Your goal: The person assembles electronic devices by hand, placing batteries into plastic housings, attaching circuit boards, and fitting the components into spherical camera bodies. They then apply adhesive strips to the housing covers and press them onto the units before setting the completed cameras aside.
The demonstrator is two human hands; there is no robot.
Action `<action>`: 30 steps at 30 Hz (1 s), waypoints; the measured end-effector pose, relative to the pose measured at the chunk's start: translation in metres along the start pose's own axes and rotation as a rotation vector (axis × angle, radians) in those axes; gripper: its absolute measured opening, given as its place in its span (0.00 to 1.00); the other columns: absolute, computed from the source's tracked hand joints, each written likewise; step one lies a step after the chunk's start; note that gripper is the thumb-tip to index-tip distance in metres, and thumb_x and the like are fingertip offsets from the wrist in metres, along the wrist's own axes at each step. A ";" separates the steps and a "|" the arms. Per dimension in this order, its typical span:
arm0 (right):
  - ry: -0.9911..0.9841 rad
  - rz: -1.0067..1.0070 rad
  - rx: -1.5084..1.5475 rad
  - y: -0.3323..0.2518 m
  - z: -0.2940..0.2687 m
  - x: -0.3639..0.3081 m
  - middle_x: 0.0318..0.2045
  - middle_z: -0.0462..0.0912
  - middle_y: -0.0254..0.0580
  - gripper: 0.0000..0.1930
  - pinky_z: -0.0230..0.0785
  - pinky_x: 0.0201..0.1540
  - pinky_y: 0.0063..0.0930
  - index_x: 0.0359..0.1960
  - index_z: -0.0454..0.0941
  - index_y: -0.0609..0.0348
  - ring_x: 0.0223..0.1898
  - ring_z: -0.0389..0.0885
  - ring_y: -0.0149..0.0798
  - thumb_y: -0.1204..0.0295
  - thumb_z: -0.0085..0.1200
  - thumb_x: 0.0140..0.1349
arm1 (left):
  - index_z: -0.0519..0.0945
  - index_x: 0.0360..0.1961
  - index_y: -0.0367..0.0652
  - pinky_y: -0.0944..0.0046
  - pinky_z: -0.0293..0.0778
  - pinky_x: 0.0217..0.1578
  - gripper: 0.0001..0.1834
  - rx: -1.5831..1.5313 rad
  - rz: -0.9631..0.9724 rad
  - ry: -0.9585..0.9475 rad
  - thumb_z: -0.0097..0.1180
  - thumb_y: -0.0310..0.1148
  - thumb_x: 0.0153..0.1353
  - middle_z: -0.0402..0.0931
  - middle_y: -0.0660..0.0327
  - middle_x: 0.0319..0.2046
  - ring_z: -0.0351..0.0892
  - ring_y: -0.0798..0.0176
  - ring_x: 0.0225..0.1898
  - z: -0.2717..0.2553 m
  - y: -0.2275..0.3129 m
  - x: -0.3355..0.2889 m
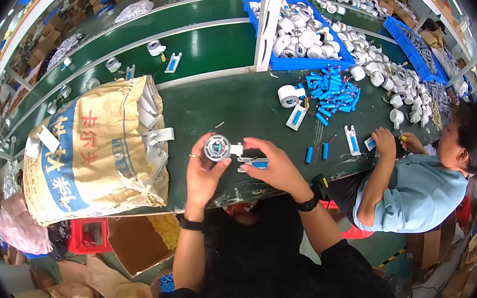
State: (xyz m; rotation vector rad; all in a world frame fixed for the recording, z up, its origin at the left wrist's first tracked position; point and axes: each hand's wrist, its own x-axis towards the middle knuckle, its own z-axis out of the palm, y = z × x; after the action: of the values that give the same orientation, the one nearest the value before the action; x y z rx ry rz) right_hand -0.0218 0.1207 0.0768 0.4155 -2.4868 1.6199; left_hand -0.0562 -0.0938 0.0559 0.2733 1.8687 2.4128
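Observation:
A round white device head (217,148) with a small circuit board showing inside is held in my left hand (201,173), fingers and thumb around its rim. A short white neck (237,149) sticks out from its right side toward my right hand (275,168). My right hand's fingers are bent around a white handle shell (260,163) with a blue battery in it; the palm partly hides the shell. Right of my hands, a similar white head (289,96) lies beside another battery-filled handle shell (297,117).
A large paper sack (97,158) of white parts lies at left. Blue batteries (334,89) are heaped at right, beyond two loose ones. A blue crate (311,63) of white heads stands behind, more heads (377,61) piled alongside. A co-worker (417,188) works at right.

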 end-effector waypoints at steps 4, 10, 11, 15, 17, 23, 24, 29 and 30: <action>-0.106 0.065 -0.238 0.024 -0.018 -0.017 0.68 0.74 0.49 0.36 0.60 0.73 0.47 0.68 0.73 0.56 0.73 0.66 0.56 0.64 0.74 0.57 | 0.65 0.72 0.38 0.59 0.75 0.67 0.40 0.095 -0.056 -0.002 0.67 0.13 0.61 0.73 0.56 0.64 0.76 0.61 0.65 -0.009 0.006 0.011; -0.106 0.012 -0.327 0.029 0.002 -0.018 0.65 0.76 0.48 0.34 0.60 0.72 0.44 0.67 0.73 0.55 0.68 0.71 0.54 0.65 0.72 0.59 | 0.64 0.72 0.37 0.60 0.77 0.64 0.38 0.203 -0.096 0.028 0.67 0.18 0.64 0.75 0.54 0.61 0.79 0.61 0.62 -0.013 0.007 0.017; -0.103 0.017 -0.323 0.027 0.004 -0.018 0.65 0.76 0.48 0.34 0.60 0.72 0.44 0.67 0.73 0.55 0.68 0.71 0.54 0.65 0.72 0.59 | 0.64 0.72 0.37 0.60 0.77 0.64 0.38 0.207 -0.101 0.024 0.67 0.18 0.64 0.75 0.54 0.61 0.79 0.61 0.62 -0.013 0.006 0.017; 0.035 0.080 -0.176 0.018 0.009 -0.014 0.60 0.81 0.45 0.29 0.63 0.69 0.42 0.63 0.76 0.57 0.65 0.75 0.51 0.67 0.71 0.60 | 0.64 0.72 0.35 0.61 0.77 0.63 0.37 0.237 -0.115 0.047 0.67 0.19 0.64 0.76 0.55 0.60 0.79 0.62 0.61 -0.014 0.006 0.017; 0.083 0.094 -0.170 0.018 0.013 -0.010 0.58 0.83 0.45 0.28 0.67 0.66 0.40 0.62 0.76 0.58 0.63 0.79 0.49 0.69 0.71 0.61 | 0.64 0.72 0.34 0.61 0.77 0.62 0.37 0.247 -0.118 0.059 0.68 0.20 0.65 0.77 0.55 0.60 0.79 0.62 0.60 -0.013 0.005 0.018; 0.185 0.083 0.003 0.022 0.021 0.002 0.48 0.84 0.46 0.19 0.81 0.47 0.36 0.56 0.78 0.58 0.46 0.88 0.47 0.74 0.66 0.64 | 0.65 0.71 0.29 0.63 0.78 0.60 0.38 0.243 -0.151 0.074 0.71 0.26 0.65 0.80 0.53 0.57 0.82 0.63 0.57 -0.010 -0.002 0.022; 0.217 0.070 -0.008 0.031 0.021 0.000 0.46 0.84 0.46 0.17 0.81 0.46 0.36 0.54 0.79 0.58 0.45 0.87 0.47 0.74 0.66 0.64 | 0.67 0.70 0.29 0.63 0.77 0.59 0.37 0.334 -0.179 0.076 0.71 0.28 0.66 0.80 0.53 0.57 0.81 0.63 0.57 -0.005 -0.001 0.026; 0.359 -0.182 -0.127 0.042 0.030 0.012 0.43 0.83 0.46 0.11 0.81 0.44 0.36 0.46 0.80 0.59 0.39 0.86 0.49 0.76 0.65 0.62 | 0.70 0.69 0.27 0.66 0.77 0.55 0.34 0.482 -0.208 0.091 0.69 0.32 0.68 0.82 0.55 0.54 0.81 0.66 0.52 -0.020 -0.007 0.032; 0.342 -0.172 -0.143 0.042 0.031 0.013 0.43 0.82 0.45 0.11 0.81 0.43 0.37 0.45 0.80 0.58 0.39 0.86 0.50 0.76 0.65 0.63 | 0.70 0.70 0.28 0.67 0.78 0.53 0.34 0.378 -0.227 0.120 0.69 0.32 0.68 0.82 0.54 0.54 0.81 0.66 0.52 -0.018 -0.004 0.031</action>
State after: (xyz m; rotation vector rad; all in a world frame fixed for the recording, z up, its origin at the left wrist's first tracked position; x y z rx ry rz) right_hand -0.0459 0.1066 0.0316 0.2957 -2.2256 1.3127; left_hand -0.0899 -0.1049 0.0505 -0.0647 2.2618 1.9617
